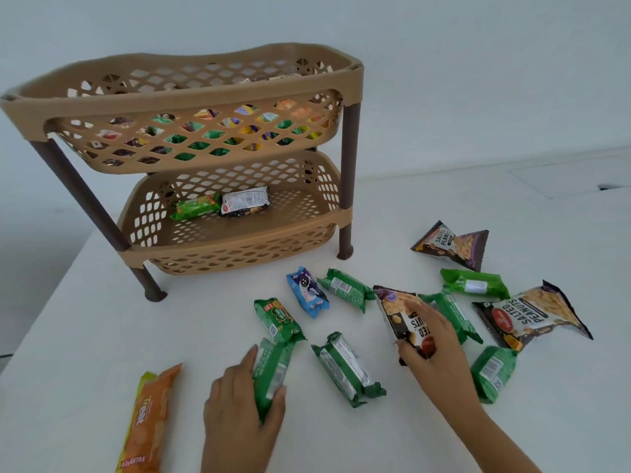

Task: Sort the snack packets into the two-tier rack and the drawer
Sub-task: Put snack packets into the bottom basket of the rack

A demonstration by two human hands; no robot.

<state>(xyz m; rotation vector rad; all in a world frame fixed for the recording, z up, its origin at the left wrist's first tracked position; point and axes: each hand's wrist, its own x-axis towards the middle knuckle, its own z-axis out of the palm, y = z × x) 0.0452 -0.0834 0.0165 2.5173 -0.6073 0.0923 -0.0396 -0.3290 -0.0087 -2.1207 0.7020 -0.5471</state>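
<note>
bench: white, bare at left edge | wall: plain pale | floor: pale, left of bench

"SALTED PEANUTS" pouch ("Treat" packet)

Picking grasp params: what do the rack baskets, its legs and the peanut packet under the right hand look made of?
Rack baskets: tan moulded plastic, matte, lattice cut-outs. Legs: dark brown plastic tubes, probably. Peanut packet under the right hand: thin glossy printed film, creased.
</note>
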